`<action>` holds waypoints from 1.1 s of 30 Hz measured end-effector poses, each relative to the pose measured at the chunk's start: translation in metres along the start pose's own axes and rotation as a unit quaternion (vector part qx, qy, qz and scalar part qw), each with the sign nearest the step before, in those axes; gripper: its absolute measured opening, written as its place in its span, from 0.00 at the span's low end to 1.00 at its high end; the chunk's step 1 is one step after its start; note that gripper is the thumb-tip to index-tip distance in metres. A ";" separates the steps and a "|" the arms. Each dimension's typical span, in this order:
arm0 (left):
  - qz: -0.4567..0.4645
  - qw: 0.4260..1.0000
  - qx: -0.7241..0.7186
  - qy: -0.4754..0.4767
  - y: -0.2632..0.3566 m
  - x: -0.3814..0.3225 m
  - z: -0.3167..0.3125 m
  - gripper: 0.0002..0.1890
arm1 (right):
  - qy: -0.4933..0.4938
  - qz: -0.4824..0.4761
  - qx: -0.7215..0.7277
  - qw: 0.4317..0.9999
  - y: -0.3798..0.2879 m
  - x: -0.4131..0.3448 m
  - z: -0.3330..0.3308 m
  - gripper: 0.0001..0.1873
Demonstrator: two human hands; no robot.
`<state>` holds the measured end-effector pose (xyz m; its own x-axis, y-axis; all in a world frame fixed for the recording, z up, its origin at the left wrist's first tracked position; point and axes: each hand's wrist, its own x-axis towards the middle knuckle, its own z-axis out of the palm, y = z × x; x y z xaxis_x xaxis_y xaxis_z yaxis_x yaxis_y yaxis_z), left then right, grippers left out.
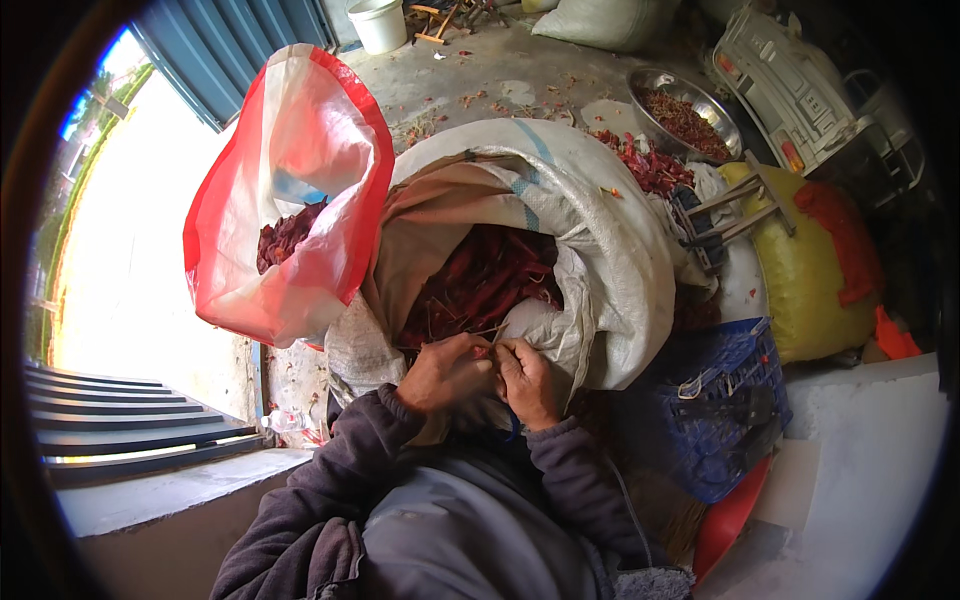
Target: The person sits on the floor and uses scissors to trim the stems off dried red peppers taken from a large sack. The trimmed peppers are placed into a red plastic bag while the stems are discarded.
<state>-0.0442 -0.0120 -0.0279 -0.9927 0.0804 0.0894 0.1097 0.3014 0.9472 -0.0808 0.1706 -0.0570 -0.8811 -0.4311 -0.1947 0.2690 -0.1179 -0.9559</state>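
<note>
My left hand [448,372] and my right hand [527,381] meet over the near rim of a large white woven sack [622,300]. Between their fingertips is a dried red chili pepper [481,352], mostly hidden by the fingers. My right thumb and forefinger pinch its thin stem. Many dried red chilies [487,274] fill the sack's rolled-down mouth just beyond my hands. To the left stands a red and white plastic woven bag [300,292], its mouth wide, with some dark dried chilies [289,236] inside.
A blue plastic crate [724,405] stands at the right, near a yellow sack [787,277] and a small wooden stool [739,206]. Farther back are a steel basin [731,131] of stems, a white bucket [379,26] and a vehicle [795,90]. A plastic bottle [286,421] lies at the left.
</note>
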 end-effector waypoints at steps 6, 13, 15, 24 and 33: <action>0.005 1.000 0.015 0.026 -0.011 0.000 0.003 0.11 | -0.011 0.020 0.022 0.999 -0.004 -0.004 -0.002 0.13; -0.001 0.981 0.161 0.107 -0.004 0.036 0.001 0.15 | -0.020 0.014 0.090 0.996 0.000 -0.004 -0.004 0.12; 0.046 0.960 0.266 0.077 -0.015 0.048 0.005 0.17 | -0.018 0.023 0.096 0.995 -0.001 -0.003 -0.004 0.12; 0.078 0.966 0.230 0.088 0.003 0.037 -0.006 0.10 | -0.005 0.052 0.086 0.995 -0.004 -0.004 -0.003 0.16; 0.190 0.965 0.175 0.045 0.010 0.008 -0.008 0.15 | -0.041 -0.099 -0.186 0.977 -0.019 -0.002 0.001 0.12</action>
<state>-0.0512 -0.0160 -0.0157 -0.8763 0.1701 0.4507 0.4607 0.5694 0.6809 -0.0835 0.1735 -0.0383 -0.8637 -0.5040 0.0050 -0.0762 0.1209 -0.9897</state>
